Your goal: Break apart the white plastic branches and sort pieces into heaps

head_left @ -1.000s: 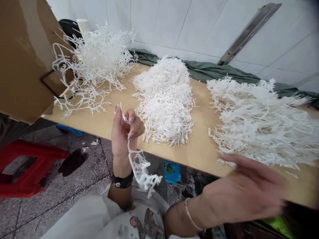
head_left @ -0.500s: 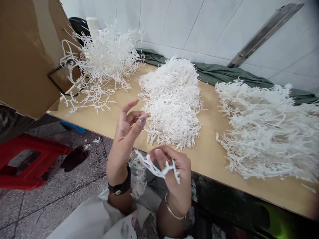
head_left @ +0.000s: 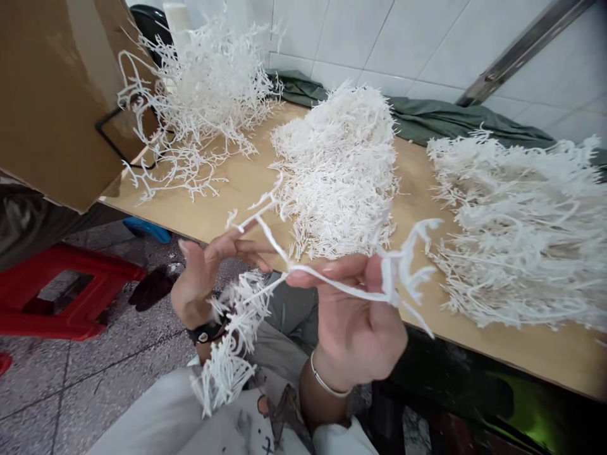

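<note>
My right hand (head_left: 353,316) pinches a white branched plastic sprig (head_left: 360,291) whose forked tip points right toward the table edge. My left hand (head_left: 208,272), with a black watch on the wrist, holds another thin white sprig (head_left: 265,221) between its fingers, and a bushy white cluster (head_left: 232,341) hangs below it over my lap. Both hands hover in front of the wooden table (head_left: 227,189), just before the middle pile of short white pieces (head_left: 341,164).
A loose tangle of long white branches (head_left: 199,95) lies at the left, and a wide pile of white sprigs (head_left: 516,221) at the right. A cardboard box (head_left: 52,95) stands at far left, a red stool (head_left: 66,291) on the floor, and a green cloth (head_left: 441,123) along the tiled wall.
My right hand came back from the right pile with a white sprig and raised it beside the left hand. The left hand lowered slightly, still gripping its sprig and cluster.
</note>
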Action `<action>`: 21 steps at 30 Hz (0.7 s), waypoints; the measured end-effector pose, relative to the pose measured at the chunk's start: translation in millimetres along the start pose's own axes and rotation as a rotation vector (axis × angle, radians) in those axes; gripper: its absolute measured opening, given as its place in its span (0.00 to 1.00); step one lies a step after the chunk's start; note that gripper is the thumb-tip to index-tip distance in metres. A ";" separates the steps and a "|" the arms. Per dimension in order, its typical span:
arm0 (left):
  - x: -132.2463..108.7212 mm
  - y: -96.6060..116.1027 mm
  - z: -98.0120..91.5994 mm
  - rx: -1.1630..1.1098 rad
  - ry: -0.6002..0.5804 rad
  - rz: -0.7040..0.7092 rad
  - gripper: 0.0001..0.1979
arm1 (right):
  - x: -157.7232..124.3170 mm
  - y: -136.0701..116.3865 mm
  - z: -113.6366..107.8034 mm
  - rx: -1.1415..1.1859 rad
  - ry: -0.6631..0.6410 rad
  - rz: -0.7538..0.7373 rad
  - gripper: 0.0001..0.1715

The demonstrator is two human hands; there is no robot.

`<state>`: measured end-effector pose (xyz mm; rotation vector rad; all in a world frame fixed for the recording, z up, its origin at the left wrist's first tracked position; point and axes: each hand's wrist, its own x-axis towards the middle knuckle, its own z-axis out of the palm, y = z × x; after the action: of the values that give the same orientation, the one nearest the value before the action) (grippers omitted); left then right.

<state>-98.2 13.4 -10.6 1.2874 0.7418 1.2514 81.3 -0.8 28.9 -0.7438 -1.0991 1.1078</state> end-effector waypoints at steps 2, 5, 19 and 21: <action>-1.5 6.4 0.4 0.098 -0.206 0.003 0.42 | 4.0 -4.0 5.2 -0.003 0.006 -0.044 0.21; -0.3 18.1 11.6 0.256 -0.346 -0.005 0.24 | 8.2 -6.0 11.1 -0.042 -0.149 -0.016 0.18; 9.4 13.8 59.1 0.101 0.354 0.088 0.14 | -7.3 -7.7 -32.2 -0.226 -0.292 -0.028 0.20; 10.1 9.6 61.8 0.111 0.444 0.110 0.13 | -8.0 -5.8 -39.9 -0.326 -0.372 -0.021 0.17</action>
<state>-40.3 3.9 13.3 1.1617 1.0780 1.6316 120.4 -8.4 18.9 -0.7938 -1.6265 1.0866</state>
